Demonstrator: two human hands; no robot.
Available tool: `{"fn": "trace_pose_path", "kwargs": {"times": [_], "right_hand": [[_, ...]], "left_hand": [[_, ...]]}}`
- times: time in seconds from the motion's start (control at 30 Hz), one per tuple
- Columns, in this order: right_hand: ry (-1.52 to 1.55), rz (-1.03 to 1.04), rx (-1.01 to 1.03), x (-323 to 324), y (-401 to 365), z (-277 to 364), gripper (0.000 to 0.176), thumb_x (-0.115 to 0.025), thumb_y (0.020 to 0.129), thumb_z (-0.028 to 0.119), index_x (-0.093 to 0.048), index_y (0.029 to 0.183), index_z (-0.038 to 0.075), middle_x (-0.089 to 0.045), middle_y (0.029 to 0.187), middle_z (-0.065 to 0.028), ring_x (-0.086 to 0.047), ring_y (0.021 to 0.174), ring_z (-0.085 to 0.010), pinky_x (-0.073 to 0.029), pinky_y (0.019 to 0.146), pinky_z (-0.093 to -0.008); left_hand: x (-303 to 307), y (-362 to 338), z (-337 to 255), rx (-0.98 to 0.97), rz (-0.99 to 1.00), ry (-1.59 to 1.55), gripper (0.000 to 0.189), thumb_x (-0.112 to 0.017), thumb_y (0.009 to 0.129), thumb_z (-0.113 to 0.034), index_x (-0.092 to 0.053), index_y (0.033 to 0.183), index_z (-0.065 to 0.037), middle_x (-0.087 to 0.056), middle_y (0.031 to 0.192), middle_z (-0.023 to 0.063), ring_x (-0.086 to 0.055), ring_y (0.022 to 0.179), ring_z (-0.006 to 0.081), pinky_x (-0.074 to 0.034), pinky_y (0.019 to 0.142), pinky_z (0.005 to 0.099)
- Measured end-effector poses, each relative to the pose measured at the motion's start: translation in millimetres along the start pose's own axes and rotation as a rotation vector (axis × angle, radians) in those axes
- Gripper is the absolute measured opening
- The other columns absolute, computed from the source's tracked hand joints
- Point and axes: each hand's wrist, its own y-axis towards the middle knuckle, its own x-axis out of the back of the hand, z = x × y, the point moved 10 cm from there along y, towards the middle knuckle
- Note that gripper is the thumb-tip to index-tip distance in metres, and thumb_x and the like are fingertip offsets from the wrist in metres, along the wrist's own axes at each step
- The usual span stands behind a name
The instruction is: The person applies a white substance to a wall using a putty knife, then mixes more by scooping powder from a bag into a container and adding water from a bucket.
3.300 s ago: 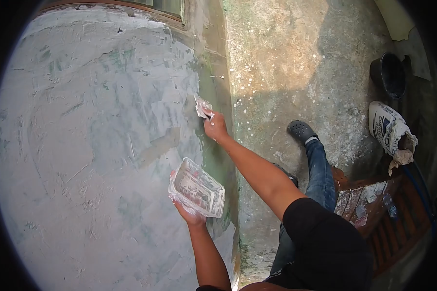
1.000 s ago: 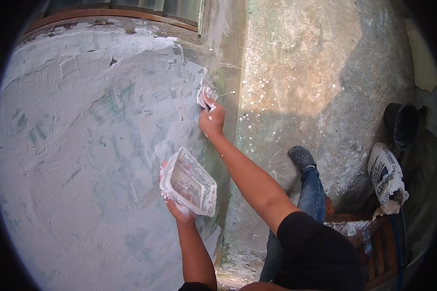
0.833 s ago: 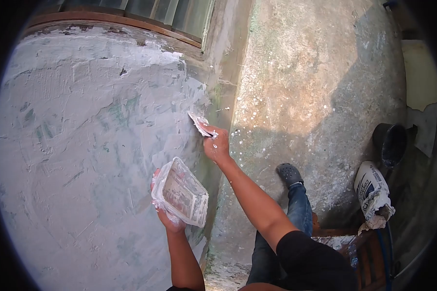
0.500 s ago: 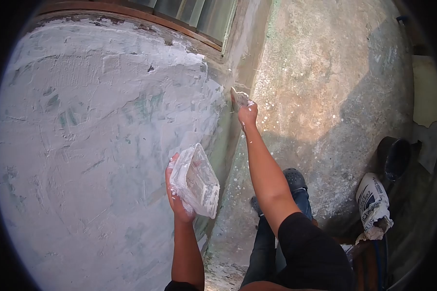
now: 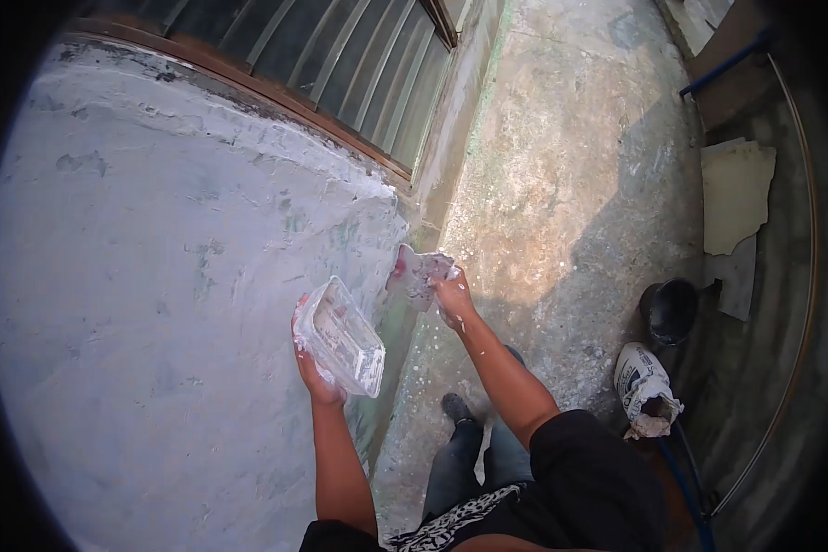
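Note:
My left hand [image 5: 320,375] grips a clear plastic tub [image 5: 375,357] from its left side and underneath. White paste smears the tub's walls and my fingers, and the tub is tilted so its inside faces me. In my right hand [image 5: 454,298] is a flat putty scraper [image 5: 423,274], its face coated with whitish paste. The scraper's far edge is at the right edge of the white-coated wall [image 5: 156,276]; whether it touches cannot be made out. Greenish patches show through the white coat.
A louvred window [image 5: 340,55] with a wooden frame is above the coated wall. White spots speckle the concrete floor [image 5: 543,184]. To the right stand a black bucket [image 5: 670,311] and an opened printed sack [image 5: 642,382], near a blue pipe or hose [image 5: 688,488].
The view has shifted, showing more of the window and the right side. My right hand has come nearer to the tub, and the scraper now shows its broad face. My left hand still holds the tub.

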Motion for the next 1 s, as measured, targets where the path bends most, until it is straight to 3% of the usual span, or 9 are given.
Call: {"fn": "trace_pose_path", "kwargs": {"times": [0.1,0.17,0.33,0.47,0.53,0.6,0.67,0.83,1.0], "right_hand": [[0.266,0.208,0.051,-19.0,-72.1,107.3,0.037,-0.057,0.082,-0.002,-0.058,0.119,-0.002,-0.067,0.109,-0.011,-0.066,0.098,-0.0229,-0.053,0.086,-0.0363],[0.409,0.258,0.061,-29.9,-119.0,157.9,0.037,-0.056,0.082,-0.005,-0.058,0.119,-0.002,-0.067,0.109,-0.0108,-0.065,0.099,-0.0216,-0.053,0.087,-0.0362],[0.322,0.433,0.213,-67.0,-236.3,235.4,0.037,-0.056,0.083,-0.007,-0.057,0.12,-0.003,-0.066,0.11,-0.0117,-0.065,0.1,-0.0218,-0.052,0.089,-0.0348],[-0.046,0.209,0.43,-72.9,-306.1,233.1,0.029,-0.049,0.087,-0.009,-0.064,0.111,-0.006,-0.07,0.105,-0.0131,-0.066,0.097,-0.0204,-0.051,0.088,-0.0333],[-0.322,0.423,0.855,-108.0,-387.8,271.5,0.032,-0.048,0.085,-0.012,-0.068,0.11,-0.005,-0.071,0.106,-0.0168,-0.068,0.098,-0.0234,-0.051,0.089,-0.034],[-0.428,0.447,0.96,-116.6,-412.4,255.8,0.038,-0.052,0.08,-0.012,-0.069,0.113,-0.003,-0.069,0.111,-0.0211,-0.068,0.102,-0.0292,-0.051,0.092,-0.0348],[-0.513,0.504,1.312,-128.4,-455.6,253.0,0.043,-0.052,0.075,-0.012,-0.068,0.113,-0.003,-0.069,0.11,-0.0223,-0.068,0.104,-0.0342,-0.05,0.095,-0.0358],[-0.62,0.492,1.16,-126.6,-466.6,246.5,0.046,-0.045,0.074,-0.016,-0.068,0.111,-0.003,-0.07,0.109,-0.0218,-0.067,0.108,-0.0339,-0.051,0.094,-0.0344],[-0.752,0.488,0.882,-128.9,-466.9,281.8,0.034,-0.043,0.082,-0.012,-0.068,0.104,-0.003,-0.072,0.094,-0.0171,-0.071,0.084,-0.0231,-0.053,0.074,-0.0308]], "left_hand": [[-21.5,-23.4,-50.2,-0.003,-0.058,-0.052,0.081,-0.047,0.093,-0.056,-0.024,0.153,-0.006,-0.038,0.15,0.0155,-0.045,0.13,0.0345,-0.037,0.108,0.0494],[-29.8,-40.5,-76.1,-0.052,0.038,-0.089,0.074,-0.037,0.098,-0.058,-0.022,0.155,-0.013,-0.036,0.151,0.0127,-0.041,0.134,0.0325,-0.034,0.111,0.0485],[-38.1,-86.7,-139.8,-0.174,-0.006,-0.24,0.071,-0.034,0.099,-0.058,-0.024,0.154,-0.015,-0.036,0.151,0.0127,-0.042,0.133,0.033,-0.034,0.111,0.0482],[-29.5,-116.8,-167.7,-0.231,-0.07,-0.368,0.071,-0.032,0.099,-0.059,-0.027,0.153,-0.013,-0.038,0.151,0.0141,-0.041,0.135,0.0332,-0.032,0.113,0.0475],[-24.6,-138.1,-172.7,-0.22,-0.104,-0.525,0.073,-0.031,0.099,-0.06,-0.028,0.152,-0.009,-0.038,0.15,0.0152,-0.04,0.136,0.0335,-0.032,0.113,0.0474],[-18.2,-159.1,-178.2,-0.241,-0.139,-0.572,0.074,-0.032,0.099,-0.06,-0.029,0.151,-0.008,-0.038,0.15,0.0156,-0.04,0.136,0.0338,-0.033,0.113,0.0481],[-11.3,-175.9,-194.5,-0.274,-0.168,-0.615,0.075,-0.032,0.098,-0.061,-0.03,0.151,-0.007,-0.038,0.15,0.0161,-0.04,0.136,0.034,-0.033,0.113,0.0488],[-7.1,-224.8,-231.5,-0.275,-0.054,-0.95,0.073,-0.035,0.098,-0.06,-0.034,0.149,-0.008,-0.042,0.147,0.0165,-0.044,0.133,0.0343,-0.038,0.109,0.0496],[11.8,-243.7,-241.3,-0.325,-0.067,-0.728,0.067,-0.036,0.099,-0.055,-0.036,0.148,-0.008,-0.046,0.145,0.0154,-0.048,0.129,0.0333,-0.043,0.105,0.049]]}}
